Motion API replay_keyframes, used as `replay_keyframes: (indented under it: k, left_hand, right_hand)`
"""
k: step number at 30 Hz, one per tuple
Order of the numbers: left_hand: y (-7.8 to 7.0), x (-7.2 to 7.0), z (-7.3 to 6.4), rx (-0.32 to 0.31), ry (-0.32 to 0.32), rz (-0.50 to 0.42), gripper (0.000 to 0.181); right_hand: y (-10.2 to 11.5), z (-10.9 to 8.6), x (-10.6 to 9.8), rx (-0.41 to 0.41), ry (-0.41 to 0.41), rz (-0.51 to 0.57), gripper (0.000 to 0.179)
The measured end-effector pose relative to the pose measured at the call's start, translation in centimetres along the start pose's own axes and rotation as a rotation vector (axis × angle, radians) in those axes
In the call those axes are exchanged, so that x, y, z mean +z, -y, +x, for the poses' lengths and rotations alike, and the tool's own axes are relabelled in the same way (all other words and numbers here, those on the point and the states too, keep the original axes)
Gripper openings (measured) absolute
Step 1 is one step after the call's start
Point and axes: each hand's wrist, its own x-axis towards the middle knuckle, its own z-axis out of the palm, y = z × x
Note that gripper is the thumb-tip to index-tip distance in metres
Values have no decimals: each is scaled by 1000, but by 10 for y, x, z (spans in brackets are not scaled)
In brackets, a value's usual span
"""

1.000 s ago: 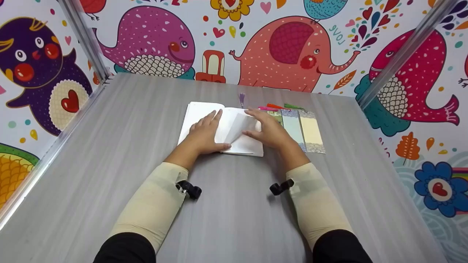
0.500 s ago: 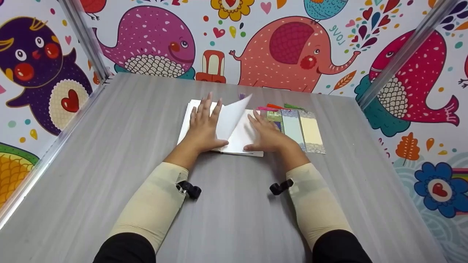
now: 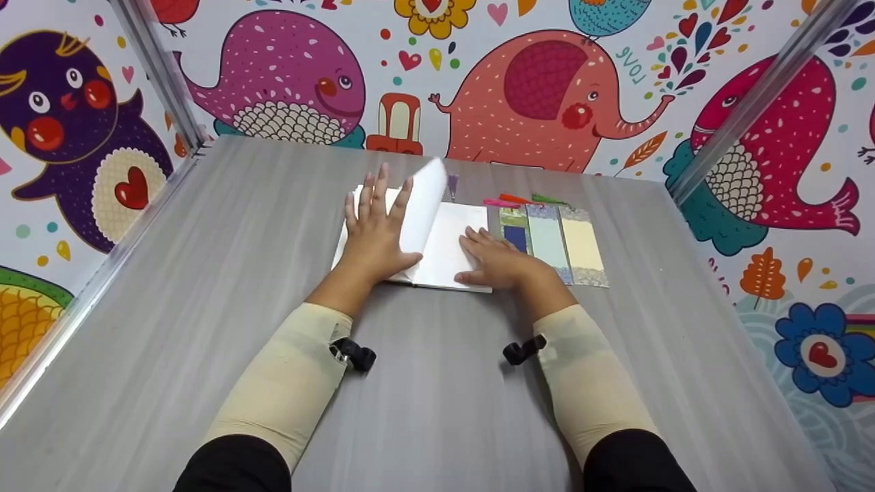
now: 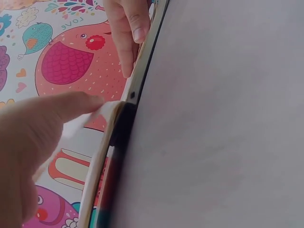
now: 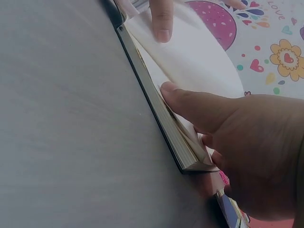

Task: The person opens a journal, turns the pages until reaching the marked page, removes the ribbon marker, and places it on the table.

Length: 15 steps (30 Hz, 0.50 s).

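An open notebook [image 3: 444, 263] with blank white pages lies on the table. One white page [image 3: 425, 205] stands up near the spine, curving over toward the left. My left hand [image 3: 374, 239] rests on the left side, fingers straight and spread, thumb near the spine. On the right page lies my right hand [image 3: 499, 260], its fingers extended and slightly bent. In the right wrist view, the right thumb touches the page beside the thick page block [image 5: 164, 118]. The left wrist view shows the left thumb at the notebook's lower edge [image 4: 109, 123].
Right of the notebook lie several patterned bookmarks [image 3: 581, 246], partly behind the right hand. Pink, orange and green tassels [image 3: 517, 199] extend past their far ends. A purple tassel [image 3: 453, 184] shows behind the notebook. A cartoon-printed wall [image 3: 410, 61] stands behind the grey table [image 3: 437, 383].
The lifted page has swung from the right side toward the left, away from the right hand. The right hand has lowered onto the right page; the left hand has shifted slightly left, fingers spread wider.
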Motion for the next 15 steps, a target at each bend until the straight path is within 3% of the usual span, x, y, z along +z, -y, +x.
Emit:
replay_keyframes:
  k: [3, 7, 15]
  left_hand:
    - [0, 0, 0, -12, 30, 1, 142]
    - [3, 3, 0, -16, 124, -8, 135]
    - [9, 5, -1, -36, 315, -63, 100]
  right_hand:
    - [1, -1, -1, -2, 3, 6, 99]
    - [1, -1, -1, -4, 6, 12, 97]
    - [2, -6, -5, 2, 36, 33, 92]
